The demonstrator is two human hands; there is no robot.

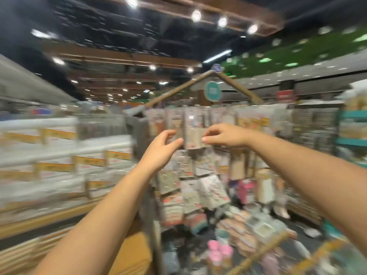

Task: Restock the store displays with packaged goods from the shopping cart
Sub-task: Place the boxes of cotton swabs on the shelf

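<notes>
Hands: left hand and right hand pinch the pale clear-plastic packet, frame centre.
Risk: blurred view; packet may miss its hook.

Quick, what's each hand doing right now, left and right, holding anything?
Left hand: fingers curled round the left edge of a hanging packet, gripping it.
Right hand: pinches the same packet's right edge.
</notes>
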